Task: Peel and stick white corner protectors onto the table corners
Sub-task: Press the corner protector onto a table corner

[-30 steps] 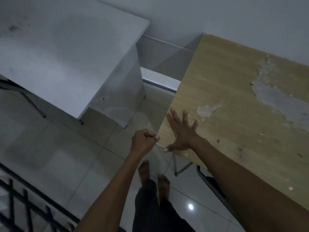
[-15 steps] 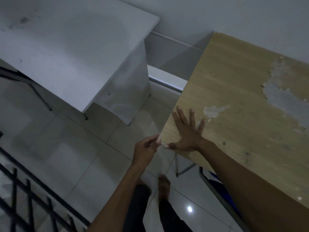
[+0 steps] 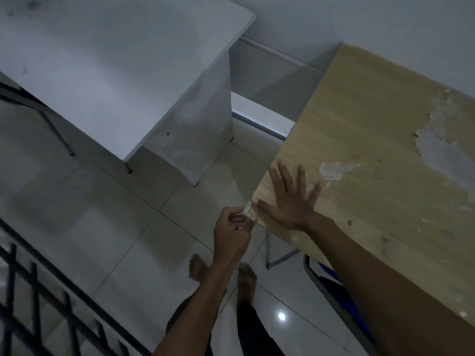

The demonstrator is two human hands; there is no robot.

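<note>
**Corner protector at the near-left corner of the wooden table**

Head view, dim light:
- Right hand (image 3: 290, 201) lies flat on the wooden table (image 3: 372, 155), fingers straight and spread, thumb tip out at the corner edge. It grasps nothing.
- Left hand (image 3: 232, 233) is just off that corner, fingers curled, pinching a small white corner protector (image 3: 246, 210) between thumb and fingertips. The protector sits right against the corner; can't tell if it's touching the edge or a hair off it.
- Tabletop laminate is chipped in grey patches (image 3: 336, 169) just beyond the right hand's fingers.
- White desk (image 3: 110, 73) stands across the tiled floor (image 3: 102, 227), well apart from the wooden table.
- Black metal railing (image 3: 38, 309) lower left.
- Bare feet (image 3: 198, 269) on the tiles below the left arm.
</note>
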